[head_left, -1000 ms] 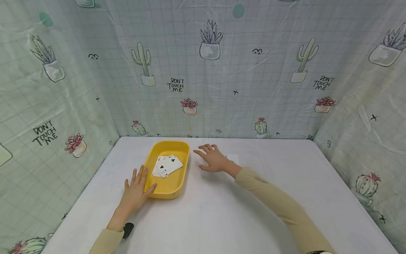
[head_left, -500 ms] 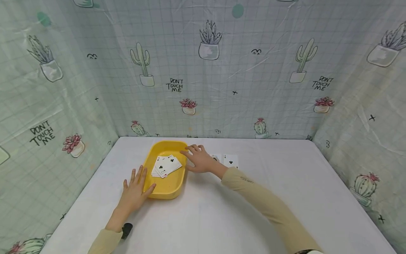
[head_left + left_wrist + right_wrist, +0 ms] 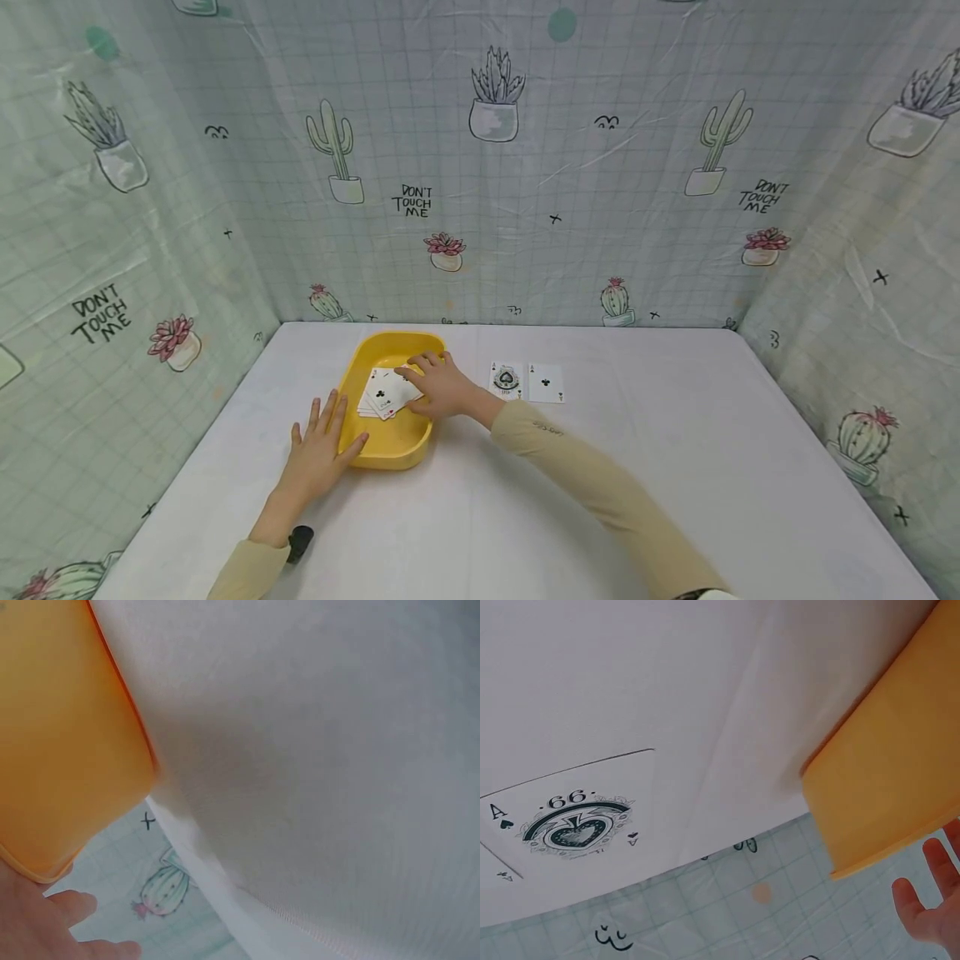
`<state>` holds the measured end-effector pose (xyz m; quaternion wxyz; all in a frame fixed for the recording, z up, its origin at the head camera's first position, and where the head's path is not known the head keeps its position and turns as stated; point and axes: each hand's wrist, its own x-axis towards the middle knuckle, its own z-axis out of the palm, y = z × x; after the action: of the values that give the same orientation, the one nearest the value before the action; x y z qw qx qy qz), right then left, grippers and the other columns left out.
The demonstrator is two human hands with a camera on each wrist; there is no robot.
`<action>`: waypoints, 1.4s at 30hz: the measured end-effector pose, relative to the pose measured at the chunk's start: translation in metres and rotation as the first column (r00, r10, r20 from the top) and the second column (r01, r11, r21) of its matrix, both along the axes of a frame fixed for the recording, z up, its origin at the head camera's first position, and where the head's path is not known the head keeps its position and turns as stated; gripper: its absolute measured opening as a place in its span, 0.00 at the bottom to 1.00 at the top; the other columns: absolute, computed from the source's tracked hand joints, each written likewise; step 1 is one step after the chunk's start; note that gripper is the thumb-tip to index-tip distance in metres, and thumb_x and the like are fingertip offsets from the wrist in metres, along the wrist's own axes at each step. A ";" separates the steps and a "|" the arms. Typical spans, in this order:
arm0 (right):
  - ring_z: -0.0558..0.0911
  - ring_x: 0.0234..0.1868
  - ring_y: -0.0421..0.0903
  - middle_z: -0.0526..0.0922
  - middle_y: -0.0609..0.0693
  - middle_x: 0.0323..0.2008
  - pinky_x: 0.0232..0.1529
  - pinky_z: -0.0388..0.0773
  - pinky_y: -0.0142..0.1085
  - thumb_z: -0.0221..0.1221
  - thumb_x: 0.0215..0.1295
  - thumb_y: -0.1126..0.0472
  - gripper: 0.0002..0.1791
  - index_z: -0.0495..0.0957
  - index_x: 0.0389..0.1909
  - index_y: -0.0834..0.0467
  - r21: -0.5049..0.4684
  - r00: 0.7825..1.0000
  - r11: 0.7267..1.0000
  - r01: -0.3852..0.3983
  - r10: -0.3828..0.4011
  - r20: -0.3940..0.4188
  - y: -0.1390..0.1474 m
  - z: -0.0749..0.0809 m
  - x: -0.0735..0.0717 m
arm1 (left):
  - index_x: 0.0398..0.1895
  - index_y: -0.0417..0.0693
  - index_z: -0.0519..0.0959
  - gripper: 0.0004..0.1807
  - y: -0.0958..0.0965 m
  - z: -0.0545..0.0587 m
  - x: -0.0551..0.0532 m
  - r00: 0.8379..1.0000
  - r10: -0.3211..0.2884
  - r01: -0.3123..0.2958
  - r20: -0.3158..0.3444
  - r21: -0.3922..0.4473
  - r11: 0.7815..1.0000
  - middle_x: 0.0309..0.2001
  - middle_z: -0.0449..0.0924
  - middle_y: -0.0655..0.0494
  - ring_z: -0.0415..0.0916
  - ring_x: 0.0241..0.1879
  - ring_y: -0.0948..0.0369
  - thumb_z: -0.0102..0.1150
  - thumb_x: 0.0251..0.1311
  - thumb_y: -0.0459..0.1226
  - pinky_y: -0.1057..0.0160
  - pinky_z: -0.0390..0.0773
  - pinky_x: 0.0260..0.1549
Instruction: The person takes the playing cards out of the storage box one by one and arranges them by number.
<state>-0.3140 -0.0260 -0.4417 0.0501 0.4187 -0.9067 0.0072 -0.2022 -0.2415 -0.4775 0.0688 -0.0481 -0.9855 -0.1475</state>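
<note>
A yellow plastic tray stands on the left half of the table, with a loose pile of playing cards face up inside. My left hand rests with spread fingers on the tray's near left rim; the left wrist view shows its fingers at the tray's edge. Over the tray's right side reaches my right hand, fingers loosely bent above the pile and covering its right part. Nothing shows between those fingers. To the right of the tray lie an ace of spades and an ace of clubs, side by side and face up.
The white table ends at the back against a hanging cloth printed with cacti, which also closes off both sides. A dark band sits at the left wrist.
My right hand has moved left from beside the tray to above the cards in it, uncovering the two aces on the table. The left hand and tray have stayed in place.
</note>
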 end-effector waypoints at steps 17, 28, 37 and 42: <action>0.62 0.61 0.47 0.64 0.47 0.61 0.60 0.60 0.49 0.49 0.57 0.38 0.35 0.54 0.65 0.43 0.086 0.994 0.990 0.109 -0.109 -0.005 -0.037 -0.015 -0.005 | 0.69 0.40 0.45 0.43 -0.003 -0.001 0.001 1.000 -0.005 0.005 -0.027 -0.015 1.000 0.70 0.41 0.41 0.37 0.68 0.39 0.41 0.59 0.57 0.28 0.42 0.54; 0.59 0.64 0.48 0.62 0.48 0.63 0.63 0.55 0.51 0.46 0.57 0.35 0.36 0.53 0.66 0.42 0.164 0.973 0.962 0.218 -0.227 0.035 -0.056 -0.018 -0.007 | 0.69 0.40 0.44 0.43 -0.004 0.000 0.001 1.000 -0.005 0.005 -0.019 -0.009 1.000 0.70 0.39 0.41 0.35 0.68 0.39 0.42 0.60 0.57 0.28 0.42 0.54; 0.60 0.63 0.50 0.63 0.51 0.62 0.63 0.54 0.52 0.45 0.57 0.34 0.37 0.52 0.67 0.43 0.177 0.938 0.927 0.332 -0.345 0.047 -0.067 -0.021 -0.003 | 0.69 0.41 0.44 0.43 -0.002 -0.002 0.000 1.000 -0.009 0.009 -0.021 0.012 1.000 0.70 0.39 0.41 0.34 0.68 0.40 0.43 0.59 0.56 0.28 0.41 0.54; 0.62 0.62 0.50 0.64 0.51 0.60 0.63 0.56 0.52 0.44 0.56 0.32 0.38 0.52 0.67 0.42 0.186 0.927 0.915 0.358 -0.372 0.045 -0.071 -0.024 -0.002 | 0.69 0.41 0.44 0.43 -0.001 -0.003 0.000 0.999 -0.014 0.014 -0.030 0.011 1.000 0.70 0.40 0.41 0.35 0.68 0.40 0.43 0.59 0.56 0.28 0.42 0.54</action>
<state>-0.3164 -0.0971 -0.4654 -0.0225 0.2440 -0.9673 -0.0650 -0.2018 -0.2426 -0.4807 0.0827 -0.0568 -0.9832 -0.1527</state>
